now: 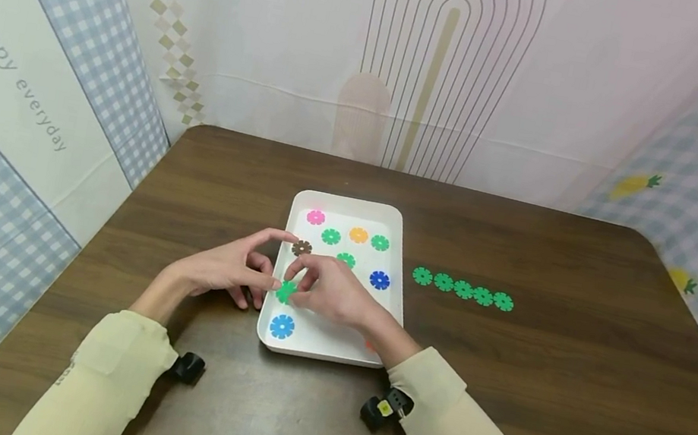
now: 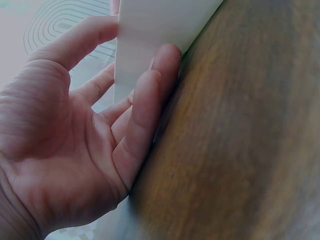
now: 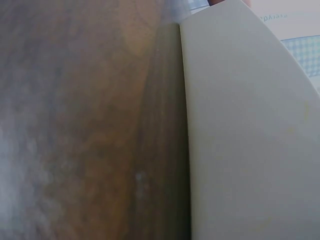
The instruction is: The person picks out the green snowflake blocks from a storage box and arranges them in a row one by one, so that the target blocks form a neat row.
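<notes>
A white tray [image 1: 326, 352] holds notched, flower-shaped plastic discs. My right hand [image 1: 336, 292] reaches across it and pinches a green disc [image 1: 285, 293] near the left wall, between thumb and curled index finger. From the left, my left hand [image 1: 233, 264] lies against the tray's side. Its thumb tip is over the rim right at that green disc, and the index finger stretches to a brown disc [image 1: 301, 249]. In the left wrist view the other fingers [image 2: 137, 130] are loosely bent outside the tray wall [image 2: 150, 40]. Only the tray's outer side [image 3: 240, 115] and the table fill most of the right wrist view.
Right of the tray, a row of several green discs [image 1: 463, 290] lies on the brown wooden table [image 1: 571, 378]. Pink [image 1: 316, 217], orange [image 1: 358, 235], dark blue [image 1: 379, 280] and light blue [image 1: 282, 326] discs share the tray. A red-orange disc [image 1: 371, 345] is mostly hidden by the right wrist.
</notes>
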Demonstrator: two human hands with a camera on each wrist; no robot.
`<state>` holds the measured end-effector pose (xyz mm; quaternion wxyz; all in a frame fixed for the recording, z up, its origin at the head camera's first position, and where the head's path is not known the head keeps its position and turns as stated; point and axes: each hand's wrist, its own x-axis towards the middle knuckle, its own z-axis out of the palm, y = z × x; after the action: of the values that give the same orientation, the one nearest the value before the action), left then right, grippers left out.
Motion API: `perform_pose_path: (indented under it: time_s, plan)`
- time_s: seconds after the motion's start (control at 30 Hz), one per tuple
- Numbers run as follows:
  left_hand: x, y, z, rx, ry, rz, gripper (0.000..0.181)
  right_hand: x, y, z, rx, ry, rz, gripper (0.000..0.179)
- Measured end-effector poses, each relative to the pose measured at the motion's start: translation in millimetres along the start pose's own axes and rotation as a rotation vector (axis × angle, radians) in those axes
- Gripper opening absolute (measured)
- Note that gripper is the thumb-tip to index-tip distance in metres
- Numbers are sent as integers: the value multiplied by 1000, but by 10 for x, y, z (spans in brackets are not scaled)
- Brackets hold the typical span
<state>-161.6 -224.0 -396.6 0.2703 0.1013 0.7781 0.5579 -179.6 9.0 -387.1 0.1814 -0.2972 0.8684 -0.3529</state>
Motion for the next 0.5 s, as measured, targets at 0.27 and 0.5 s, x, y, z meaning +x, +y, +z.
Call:
perform_pose_path:
  time_s: [0.27,0.5]
  plan:
    - [-1,-14,-7,-1,3,-2,79,6,-5,-9,25,-15,24,26]
    - [0,-2,2,0,4,-4,79,-3,31,-31,82,31,80,27]
